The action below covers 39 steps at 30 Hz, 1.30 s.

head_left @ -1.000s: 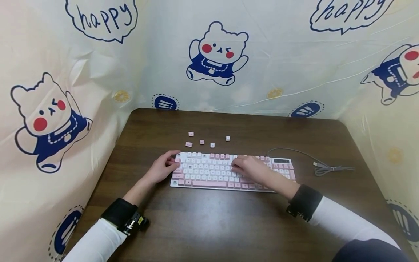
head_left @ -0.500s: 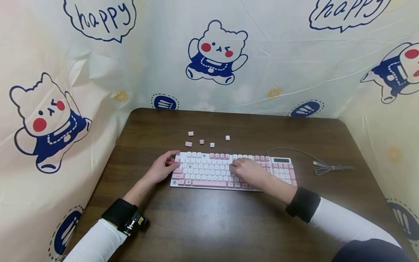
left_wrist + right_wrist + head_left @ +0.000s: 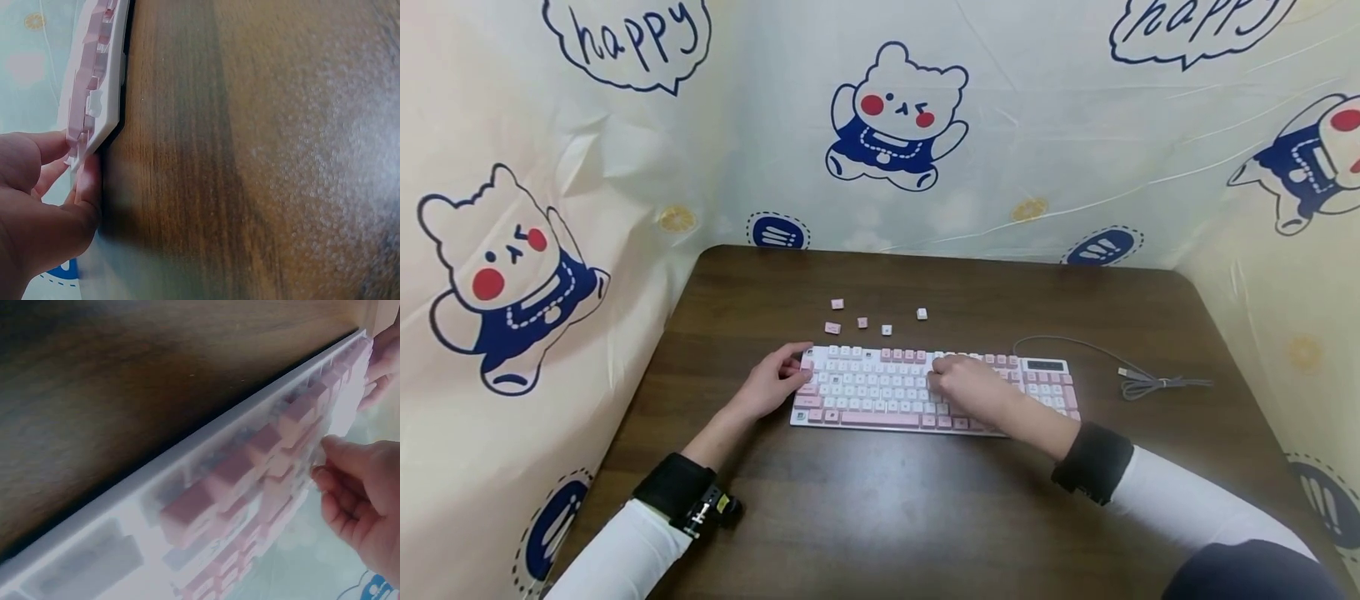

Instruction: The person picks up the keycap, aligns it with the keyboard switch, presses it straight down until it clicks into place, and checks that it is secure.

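The left hand [image 3: 772, 385] grips the left end of the pink-and-white keyboard [image 3: 880, 392], thumb and fingers curled round its edge. The right hand [image 3: 972, 385] rests over the middle key rows with fingers bent onto the keys; whether it pinches a keycap cannot be told. The keyboard lies flat near the middle of the dark wooden table [image 3: 925, 517]. Five loose keycaps [image 3: 862, 322] lie just beyond it, and its cable [image 3: 1138, 383] trails to the right.
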### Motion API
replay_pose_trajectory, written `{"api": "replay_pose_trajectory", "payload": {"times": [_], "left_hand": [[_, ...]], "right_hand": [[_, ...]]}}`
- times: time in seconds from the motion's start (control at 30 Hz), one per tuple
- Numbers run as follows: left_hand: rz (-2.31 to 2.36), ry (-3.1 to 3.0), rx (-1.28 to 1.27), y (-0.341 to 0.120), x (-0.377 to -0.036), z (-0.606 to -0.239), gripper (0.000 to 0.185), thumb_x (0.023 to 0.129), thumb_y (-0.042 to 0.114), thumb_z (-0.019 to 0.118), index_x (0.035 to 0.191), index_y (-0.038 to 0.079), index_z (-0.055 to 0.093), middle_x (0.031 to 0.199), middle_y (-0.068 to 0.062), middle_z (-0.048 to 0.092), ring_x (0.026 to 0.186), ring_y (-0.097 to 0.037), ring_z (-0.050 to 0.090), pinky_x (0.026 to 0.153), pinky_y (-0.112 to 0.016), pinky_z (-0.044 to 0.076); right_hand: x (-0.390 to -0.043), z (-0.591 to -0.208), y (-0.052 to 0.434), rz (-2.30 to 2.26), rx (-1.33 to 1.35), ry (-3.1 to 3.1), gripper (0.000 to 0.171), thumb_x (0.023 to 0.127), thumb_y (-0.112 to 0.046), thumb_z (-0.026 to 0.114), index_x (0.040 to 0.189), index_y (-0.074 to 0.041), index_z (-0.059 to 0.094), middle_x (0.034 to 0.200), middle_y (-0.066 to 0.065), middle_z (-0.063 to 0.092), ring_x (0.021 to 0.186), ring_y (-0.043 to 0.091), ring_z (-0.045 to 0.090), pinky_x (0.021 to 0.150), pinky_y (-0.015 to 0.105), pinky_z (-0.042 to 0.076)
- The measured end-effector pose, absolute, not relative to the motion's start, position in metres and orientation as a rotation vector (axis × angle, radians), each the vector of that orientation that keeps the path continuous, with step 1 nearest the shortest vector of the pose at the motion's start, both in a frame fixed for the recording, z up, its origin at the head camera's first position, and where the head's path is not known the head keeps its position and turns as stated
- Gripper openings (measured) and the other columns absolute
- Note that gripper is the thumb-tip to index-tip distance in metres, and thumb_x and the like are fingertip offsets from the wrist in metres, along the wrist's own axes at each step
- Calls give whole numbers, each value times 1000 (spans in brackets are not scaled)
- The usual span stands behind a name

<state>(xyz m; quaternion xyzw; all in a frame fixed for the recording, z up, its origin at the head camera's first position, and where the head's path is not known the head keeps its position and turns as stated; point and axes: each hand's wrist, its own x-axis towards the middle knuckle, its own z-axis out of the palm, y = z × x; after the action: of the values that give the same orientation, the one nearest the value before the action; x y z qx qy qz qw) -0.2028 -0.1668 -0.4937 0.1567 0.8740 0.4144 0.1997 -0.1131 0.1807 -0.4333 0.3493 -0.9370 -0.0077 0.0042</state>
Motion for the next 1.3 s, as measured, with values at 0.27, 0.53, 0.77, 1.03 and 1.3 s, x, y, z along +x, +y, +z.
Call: {"api": "replay_pose_trajectory", "payload": {"times": [0.27,0.53,0.77,1.03,1.3], "left_hand": [[1159,2436,427,-165,-204,-494,52,106,20,63,155,14,46,120,-16,57,109,-31,53,93,-42,45],[1168,2418,413,-165,-203,-492,53,106,20,62,156,14,46,123,-17,57,110,-32,53,95,-43,45],[1170,2420,407,-166,-202,-491,52,106,20,62,155,15,46,122,-17,56,110,-31,53,95,-44,45],[1180,2406,429,-164,-201,-492,52,106,19,61,156,14,46,120,-16,56,109,-31,53,93,-42,44],[1165,2411,409,-167,-202,-491,52,107,21,61,156,14,45,120,-16,56,110,-31,52,93,-43,44]], "right_hand": [[-114,-433,181,-68,1116,-2948,16,87,1,80,100,-8,78,90,6,67,81,19,65,78,34,58],[-117,-438,187,404,905,-3064,5,94,-9,77,99,-9,76,89,0,66,79,14,62,77,30,57],[-139,-429,187,805,731,-3240,12,93,-10,79,85,-11,71,78,-2,64,72,11,56,70,29,50],[-128,-415,168,56,1008,-3200,6,91,-2,76,89,-7,77,81,5,69,74,20,66,73,34,58],[-119,-420,167,-192,1063,-3016,13,87,5,77,93,-6,80,85,8,70,79,22,69,78,36,60]]}}
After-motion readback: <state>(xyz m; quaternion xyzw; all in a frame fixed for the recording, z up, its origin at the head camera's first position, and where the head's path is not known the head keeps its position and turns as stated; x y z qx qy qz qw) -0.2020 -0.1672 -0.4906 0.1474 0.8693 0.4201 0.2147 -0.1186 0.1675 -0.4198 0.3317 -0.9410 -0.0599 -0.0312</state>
